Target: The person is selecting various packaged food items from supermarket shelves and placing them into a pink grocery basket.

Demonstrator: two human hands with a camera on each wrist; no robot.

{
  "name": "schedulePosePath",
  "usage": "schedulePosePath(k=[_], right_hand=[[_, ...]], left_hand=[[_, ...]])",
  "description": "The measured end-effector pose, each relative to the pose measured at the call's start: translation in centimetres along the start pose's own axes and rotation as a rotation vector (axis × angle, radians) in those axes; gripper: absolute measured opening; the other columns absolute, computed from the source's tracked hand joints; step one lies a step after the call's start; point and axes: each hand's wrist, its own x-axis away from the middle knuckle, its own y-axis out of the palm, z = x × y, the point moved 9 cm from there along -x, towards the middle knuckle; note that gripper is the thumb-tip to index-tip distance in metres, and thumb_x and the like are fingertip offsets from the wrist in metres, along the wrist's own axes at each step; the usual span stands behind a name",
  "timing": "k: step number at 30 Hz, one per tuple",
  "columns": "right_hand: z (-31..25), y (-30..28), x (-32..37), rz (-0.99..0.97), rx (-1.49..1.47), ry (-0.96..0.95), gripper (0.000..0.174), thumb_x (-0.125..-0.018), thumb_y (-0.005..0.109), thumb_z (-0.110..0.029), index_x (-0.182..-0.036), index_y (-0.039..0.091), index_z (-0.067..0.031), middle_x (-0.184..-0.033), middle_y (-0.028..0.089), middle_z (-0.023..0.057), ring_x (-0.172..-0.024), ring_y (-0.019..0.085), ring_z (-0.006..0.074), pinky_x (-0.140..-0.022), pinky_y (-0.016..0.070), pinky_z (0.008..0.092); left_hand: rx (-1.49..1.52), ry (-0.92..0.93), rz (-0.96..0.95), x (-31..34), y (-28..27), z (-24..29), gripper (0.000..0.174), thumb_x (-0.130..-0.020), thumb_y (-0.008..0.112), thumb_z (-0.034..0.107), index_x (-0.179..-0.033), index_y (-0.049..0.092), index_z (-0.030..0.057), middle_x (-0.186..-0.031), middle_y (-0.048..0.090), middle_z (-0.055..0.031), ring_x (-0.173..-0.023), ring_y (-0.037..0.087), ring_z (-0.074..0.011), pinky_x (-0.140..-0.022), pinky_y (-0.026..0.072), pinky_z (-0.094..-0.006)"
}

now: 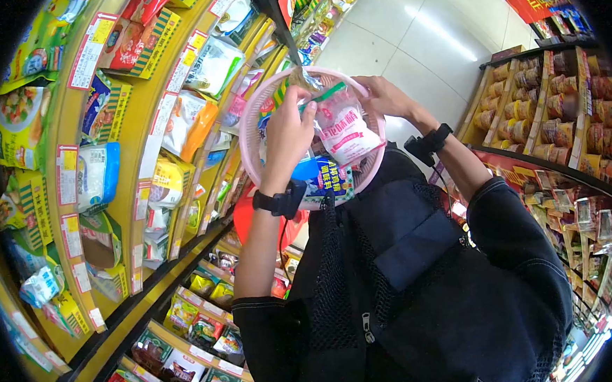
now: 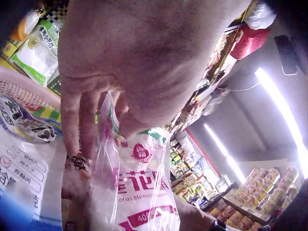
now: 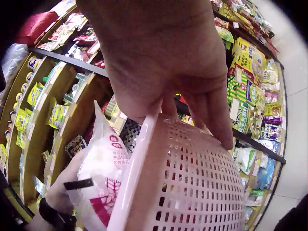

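Clear film is nipped between the thumb and fingertips of the left hand (image 1: 290,130). It pinches the upper end of a clear plastic bag of white powder with pink print and a green top strip (image 1: 344,129). In the left wrist view the fingers (image 2: 79,125) close on the film and the bag (image 2: 139,187) hangs free beneath them.

The right hand (image 1: 384,95) grips the rim of a round pink perforated plastic basket (image 1: 248,128). From the right wrist, its fingers (image 3: 211,110) lie down the outer wall of the basket (image 3: 187,192).

The bag sits inside the ring of the rim, over a blue-and-white packet (image 1: 326,179); I cannot tell whether the two touch.

The basket is held at one side only, so that grip probably needs to stay firm and level as weight goes in. The pinch is on thin film, so the bag is better eased down flat onto the packet than let drop.

The bag's long axis runs from the green strip to the bottom seam. In the head view it slants from upper left to lower right, with the green end away from the person's chest and the printed face towards the camera.

Yellow shelves of packets (image 1: 73,170) stand at the left, and racks of jars (image 1: 553,113) at the right.
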Motion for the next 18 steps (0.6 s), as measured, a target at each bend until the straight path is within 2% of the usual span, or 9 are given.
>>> schedulePosePath(k=[2, 3, 4, 6, 7, 9, 13, 15, 18], right_hand=[[0.4, 0.2, 0.0, -0.020, -0.026, 0.009, 0.049, -0.078, 0.065, -0.014, -0.126, 0.065, -0.0010, -0.094, 0.073, 0.0223, -0.085, 0.072, 0.0338, -0.078, 0.0560, 0.0432], [0.4, 0.1, 0.0, -0.020, -0.026, 0.009, 0.049, -0.078, 0.065, -0.014, -0.126, 0.065, -0.0010, -0.094, 0.073, 0.0223, -0.085, 0.072, 0.0338, -0.078, 0.0560, 0.0432], [0.6, 0.2, 0.0, -0.040, -0.008, 0.021, 0.051, -0.078, 0.065, -0.014, -0.127, 0.064, -0.0013, -0.095, 0.073, 0.0227, -0.086, 0.072, 0.0340, -0.079, 0.0559, 0.0430], [1.1, 0.4, 0.0, -0.059, 0.011, 0.034, 0.052, -0.078, 0.066, -0.015, -0.128, 0.064, -0.0016, -0.097, 0.073, 0.0230, -0.087, 0.072, 0.0342, -0.080, 0.0559, 0.0428], [0.9, 0.4, -0.1, -0.037, 0.017, -0.001, 0.052, -0.078, 0.066, -0.016, -0.128, 0.064, -0.0016, -0.097, 0.073, 0.0227, -0.087, 0.072, 0.0338, -0.081, 0.0557, 0.0425], [0.8, 0.1, 0.0, -0.011, 0.021, -0.036, 0.053, -0.078, 0.066, -0.016, -0.129, 0.064, -0.0016, -0.097, 0.073, 0.0225, -0.087, 0.072, 0.0335, -0.081, 0.0554, 0.0422], [0.8, -0.4, 0.6, 0.003, 0.012, 0.034, 0.051, -0.079, 0.065, -0.017, -0.128, 0.064, -0.0017, -0.096, 0.073, 0.0225, -0.087, 0.072, 0.0339, -0.081, 0.0554, 0.0424], [1.3, -0.6, 0.6, 0.003, 0.005, 0.059, 0.050, -0.080, 0.064, -0.017, -0.128, 0.064, -0.0017, -0.094, 0.073, 0.0221, -0.086, 0.072, 0.0341, -0.080, 0.0558, 0.0426], [1.3, -0.2, 0.9, -0.036, -0.002, 0.074, 0.045, -0.081, 0.062, -0.016, -0.124, 0.065, -0.0011, -0.087, 0.073, 0.0201, -0.080, 0.073, 0.0317, -0.076, 0.0570, 0.0418]], left_hand=[[-0.070, 0.001, -0.247, -1.0, 1.3, 0.4, 0.047, -0.092, 0.074, 0.039, -0.123, 0.062, 0.0062, -0.106, 0.072, -0.0185, -0.100, 0.071, -0.0327, -0.085, 0.0529, -0.0422], [-0.064, 0.066, -0.181, -1.1, 1.1, 0.3, 0.057, -0.088, 0.076, 0.046, -0.126, 0.063, 0.0059, -0.098, 0.072, -0.0170, -0.095, 0.071, -0.0324, -0.084, 0.0529, -0.0425], [-0.063, 0.063, -0.179, -1.5, 1.1, 0.1, 0.057, -0.088, 0.076, 0.046, -0.126, 0.063, 0.0059, -0.098, 0.072, -0.0170, -0.095, 0.071, -0.0324, -0.084, 0.0529, -0.0425], [-0.205, 0.251, -0.321, -2.3, 2.1, 2.1, 0.049, -0.088, 0.077, 0.042, -0.119, 0.066, 0.0066, -0.088, 0.070, -0.0146, -0.088, 0.070, -0.0327, -0.082, 0.0527, -0.0425], [-0.206, 0.247, -0.318, -2.8, 2.1, 2.4, 0.049, -0.088, 0.077, 0.042, -0.119, 0.066, 0.0066, -0.088, 0.070, -0.0146, -0.088, 0.070, -0.0327, -0.082, 0.0527, -0.0425], [-0.275, 0.124, -0.479, -3.3, 3.5, 2.5, 0.040, -0.090, 0.074, 0.035, -0.116, 0.067, 0.0067, -0.083, 0.068, -0.0154, -0.085, 0.068, -0.0352, -0.081, 0.0523, -0.0438], [-0.231, 0.112, -0.462, -3.3, 4.3, 2.2, 0.030, -0.093, 0.069, 0.025, -0.117, 0.067, 0.0071, -0.089, 0.070, -0.0189, -0.090, 0.068, -0.0377, -0.081, 0.0521, -0.0452], [-0.044, 0.147, -0.386, -2.8, 3.5, 3.7, 0.023, -0.093, 0.067, 0.024, -0.112, 0.065, 0.0113, -0.092, 0.071, -0.0210, -0.090, 0.069, -0.0427, -0.074, 0.0514, -0.0538], [-0.178, 0.174, -0.315, -3.1, 1.9, 6.3, 0.025, -0.094, 0.063, 0.014, -0.118, 0.066, 0.0091, -0.099, 0.072, -0.0196, -0.096, 0.069, -0.0391, -0.082, 0.0520, -0.0469]])
